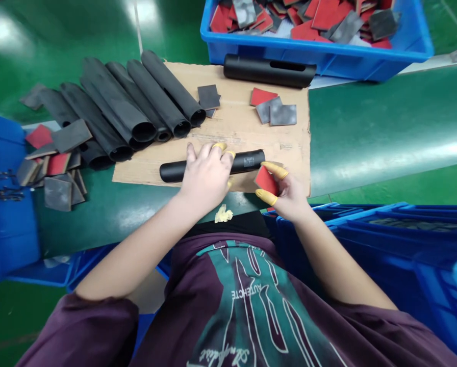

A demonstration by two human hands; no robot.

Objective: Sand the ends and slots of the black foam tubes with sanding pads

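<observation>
A black tube (247,161) with small pale print near its right end lies across the front of a cardboard sheet (236,135). My left hand (207,173) is wrapped over the middle of it, with yellow finger covers on some fingertips. Just off the tube's right end, my right hand (289,191) pinches a red-faced sanding pad (265,181) between thumb and fingers, which also wear yellow covers. Whether the pad touches the tube I cannot tell. A crumpled pale yellow scrap (223,214) lies on the green bench between my forearms.
Several dark tubes (117,97) lie side by side at the left. Another slotted tube (269,70) lies at the back, before a blue bin (316,51) full of pads. Loose pads (283,114) rest on the cardboard; more pads (58,192) are piled by the left blue bin (6,204).
</observation>
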